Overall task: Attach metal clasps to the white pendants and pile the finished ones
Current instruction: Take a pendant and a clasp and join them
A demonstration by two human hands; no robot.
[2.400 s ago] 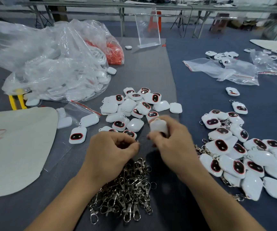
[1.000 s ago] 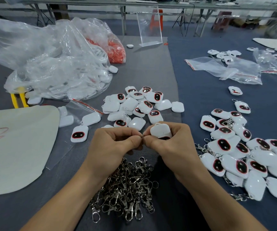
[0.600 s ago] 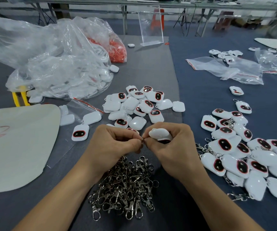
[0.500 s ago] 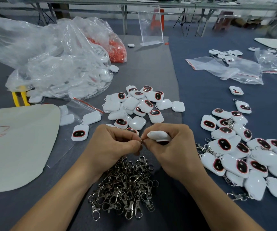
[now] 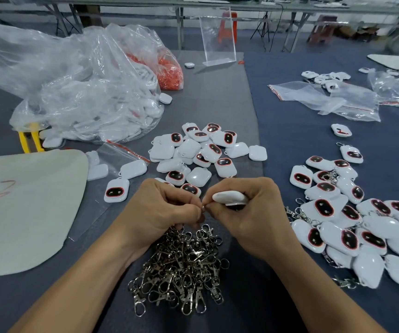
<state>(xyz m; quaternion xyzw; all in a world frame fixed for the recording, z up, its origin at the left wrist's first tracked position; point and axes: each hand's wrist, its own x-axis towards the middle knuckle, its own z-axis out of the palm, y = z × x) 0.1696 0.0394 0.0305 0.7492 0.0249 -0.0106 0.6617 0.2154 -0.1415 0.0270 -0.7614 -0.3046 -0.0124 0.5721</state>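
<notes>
My right hand grips a white pendant, held edge-on above the table. My left hand pinches a small metal clasp ring against the pendant's corner, where the fingertips of both hands meet. Most of that clasp is hidden by my fingers. Below the hands lies a heap of loose metal clasps. Beyond the hands sits a pile of white pendants without clasps. On the right lies a pile of pendants with clasps fitted.
A big clear plastic bag of white pendants and a bag of orange parts lie at the back left. A cream sheet covers the left side. Zip bags and a clear stand sit further back.
The pendant in my right hand has turned from face-up to edge-on, and both hands have stayed pressed together at its corner. The view has drifted slightly.
</notes>
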